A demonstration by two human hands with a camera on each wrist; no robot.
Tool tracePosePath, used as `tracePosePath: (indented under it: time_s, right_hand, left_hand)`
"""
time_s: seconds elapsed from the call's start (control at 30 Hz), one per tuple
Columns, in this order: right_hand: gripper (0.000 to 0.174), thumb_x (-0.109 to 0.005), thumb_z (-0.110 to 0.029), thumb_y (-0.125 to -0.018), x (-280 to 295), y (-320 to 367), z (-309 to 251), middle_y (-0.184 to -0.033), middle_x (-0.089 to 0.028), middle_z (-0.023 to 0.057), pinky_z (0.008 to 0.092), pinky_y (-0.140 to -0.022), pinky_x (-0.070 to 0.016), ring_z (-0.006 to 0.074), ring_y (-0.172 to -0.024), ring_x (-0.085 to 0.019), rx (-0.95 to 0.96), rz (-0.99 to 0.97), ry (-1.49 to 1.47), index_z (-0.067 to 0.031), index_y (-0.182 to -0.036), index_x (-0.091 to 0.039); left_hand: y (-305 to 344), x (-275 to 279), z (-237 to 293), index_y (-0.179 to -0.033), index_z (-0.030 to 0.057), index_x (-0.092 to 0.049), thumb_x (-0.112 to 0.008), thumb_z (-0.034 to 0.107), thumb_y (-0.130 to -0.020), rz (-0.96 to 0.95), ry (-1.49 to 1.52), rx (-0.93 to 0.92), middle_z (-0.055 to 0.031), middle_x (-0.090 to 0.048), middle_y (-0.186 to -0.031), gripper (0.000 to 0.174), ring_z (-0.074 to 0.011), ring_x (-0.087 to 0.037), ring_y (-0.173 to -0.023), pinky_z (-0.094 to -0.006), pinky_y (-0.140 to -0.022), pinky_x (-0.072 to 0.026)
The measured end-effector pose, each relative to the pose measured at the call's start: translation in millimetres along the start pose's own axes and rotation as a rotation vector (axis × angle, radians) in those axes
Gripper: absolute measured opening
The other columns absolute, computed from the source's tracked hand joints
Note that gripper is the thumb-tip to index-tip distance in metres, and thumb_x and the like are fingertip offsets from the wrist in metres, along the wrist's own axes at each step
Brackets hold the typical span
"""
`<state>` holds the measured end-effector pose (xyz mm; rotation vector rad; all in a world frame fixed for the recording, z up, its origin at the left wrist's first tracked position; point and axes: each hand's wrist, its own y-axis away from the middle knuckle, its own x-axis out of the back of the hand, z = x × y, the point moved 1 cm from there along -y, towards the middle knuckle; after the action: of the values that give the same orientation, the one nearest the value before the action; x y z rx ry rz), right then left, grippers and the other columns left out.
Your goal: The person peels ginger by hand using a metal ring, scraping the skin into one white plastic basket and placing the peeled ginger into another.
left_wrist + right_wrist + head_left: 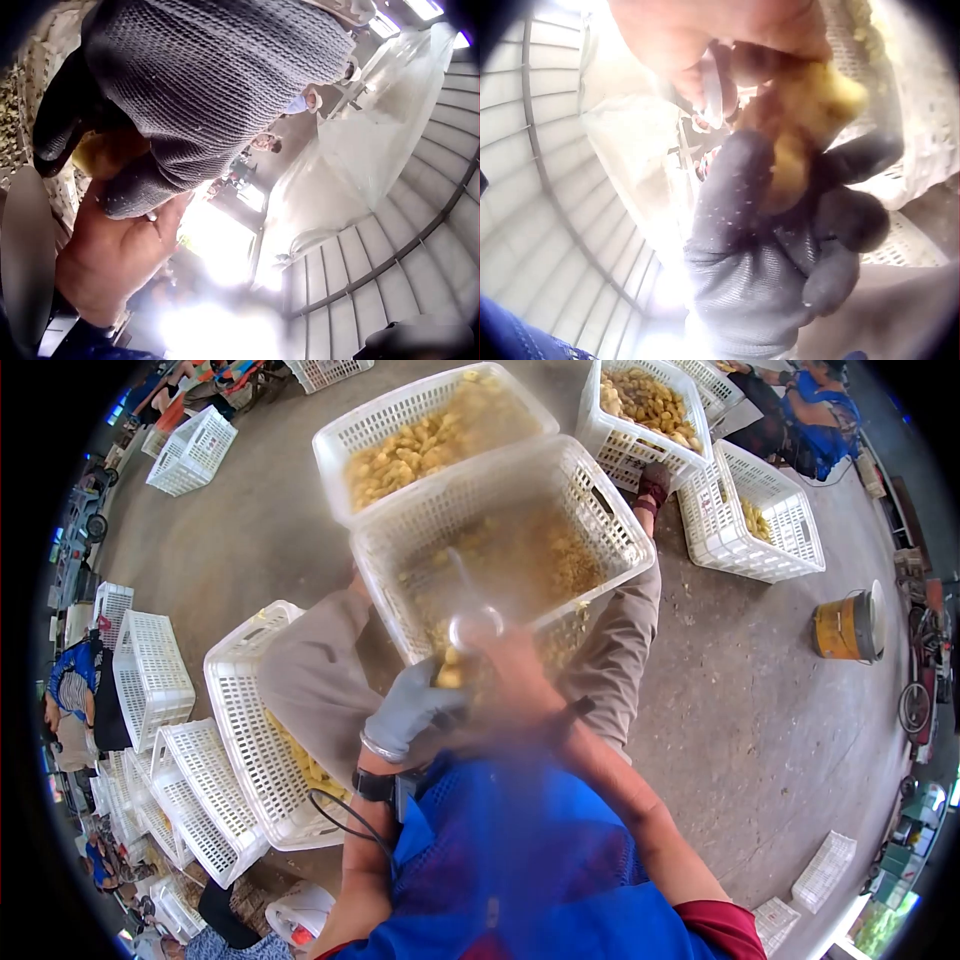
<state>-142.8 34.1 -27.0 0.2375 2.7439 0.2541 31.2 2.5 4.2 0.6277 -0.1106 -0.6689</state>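
1. Head view: the left hand, in a pale grey glove, holds a knobbly yellow piece with its fingers curled round it, by the near edge of a white crate. The bare right hand is just beside the piece, on its right. Blur over the centre veils the right fingers, so their closure cannot be told here; the piece's long axis is unclear too.

2. Left wrist view: the piece sits between the gloved fingers and thumb, with the bare hand close against the thumb. Glove and shadow cover much of it, so neither its ends nor its axis can be read.

3. Right wrist view: the piece slants from the gloved grip up towards the right of the picture, its knobbly end beside the bare fingers. Those fingers are closed on a slim metal tool. The left hand is nearer, gripping the piece directly; glare and blur hide whether the tool's edge touches it.
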Motion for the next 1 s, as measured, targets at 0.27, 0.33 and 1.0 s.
tracePosePath:
  time_s: [0.27,0.33,1.0]
  right_hand:
    - [0.037,-0.069,-0.033,-0.098,12,-3,23,-0.098,-0.071,0.004,0.029,-0.085,-0.0478,0.0137,-0.091,-0.062,0.366,0.063,0.532,0.0002,-0.113,-0.069]
    - [0.038,-0.068,-0.034,-0.096,14,10,-9,-0.096,-0.07,0.0034,0.0295,-0.085,-0.0479,0.0142,-0.091,-0.063,0.094,0.12,0.22,0.0002,-0.113,-0.069]
    - [0.033,-0.076,-0.027,-0.09,12,25,-2,-0.091,-0.071,0.004,0.029,-0.069,-0.0567,0.0132,-0.089,-0.067,-0.25,-0.192,0.169,-0.0004,-0.109,-0.072]
  left_hand:
    - [1,-13,-12,-0.116,-0.0026,-0.066,-0.071,0.012,-0.088,0.164,0.262,-0.209,-0.0041,-0.067,-0.08,0.032,-0.0099,-0.062,-0.06,-0.0232,-0.051,-0.0476]
    - [0,1,-19,-0.118,-0.0022,-0.066,-0.072,0.013,-0.089,0.171,0.245,-0.2,-0.0028,-0.066,-0.079,0.034,-0.0087,-0.06,-0.059,-0.0225,-0.05,-0.0463]
    - [-17,32,-27,-0.108,-0.002,-0.069,-0.081,0.015,-0.08,0.644,-0.55,-0.411,-0.0023,-0.068,-0.075,0.034,-0.0093,-0.062,-0.056,-0.0245,-0.051,-0.0505]
